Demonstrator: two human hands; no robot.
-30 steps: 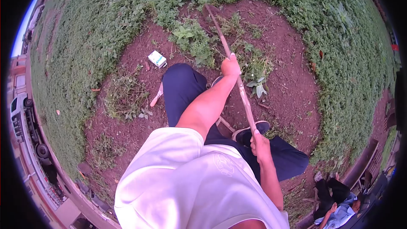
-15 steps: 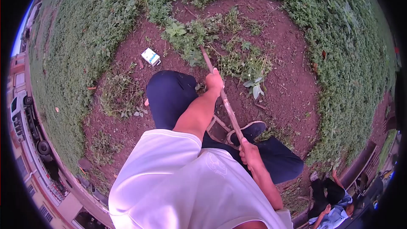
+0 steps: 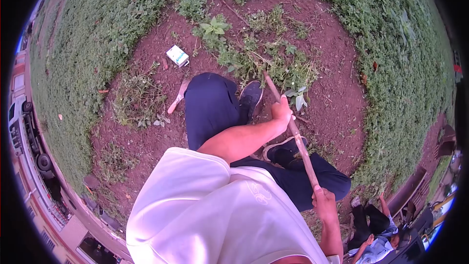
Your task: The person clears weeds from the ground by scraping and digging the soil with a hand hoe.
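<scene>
A long wooden handle [image 3: 304, 154] slants across my front. My left hand [image 3: 282, 111] is closed around its upper part, while my right hand [image 3: 324, 204] grips the lower end near my right knee. The handle's far end reaches loose green weeds [image 3: 288, 66] lying on reddish-brown soil; whatever head it carries is hidden or too small to make out. A broad-leaved plant [image 3: 297, 97] lies pulled over just right of the handle. My shoes [image 3: 250, 99] rest on the soil on either side of the handle's left flank.
Left of my knee lie a white box [image 3: 177, 55] and a flat, pale tool [image 3: 179, 96]. More pulled weeds [image 3: 139, 98] sit further left. Dense green plants [image 3: 395, 68] ring the bare soil. A person [image 3: 373, 234] sits at lower right; a parked truck [image 3: 36, 142] stands far left.
Both hands have moved right and down with the handle, drawing its far end back toward me through the weeds. Some weeds have shifted right. The flat, pale tool beside my knee has come into view.
</scene>
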